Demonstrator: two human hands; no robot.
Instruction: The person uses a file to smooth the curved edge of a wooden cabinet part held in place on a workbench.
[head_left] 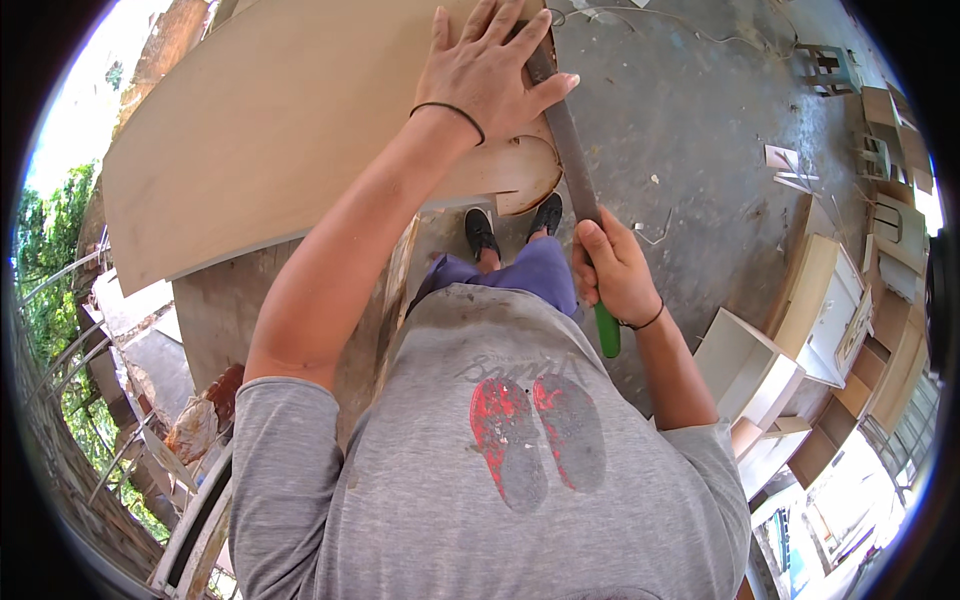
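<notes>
A long flat file (577, 165) with a dark metal blade and a green handle lies along the right edge of a large light-brown board (290, 120). My right hand (620, 268) is wrapped round the handle, whose green end sticks out below the fist. Farther up, my left hand (490, 75) lies with fingers spread over the board's edge and the blade's far part, its thumb across the blade. Under my palm the exact contact is hidden. A curved, cut-out corner (530, 170) of the board shows beside the blade.
Grey concrete floor (690, 150) spreads to the right, with scraps of white board (785, 160) on it. Wooden cabinets and boxes (745, 365) stand along the right side. A small stool (828, 70) is at the far right. Metal railing (75, 265) and greenery are at left.
</notes>
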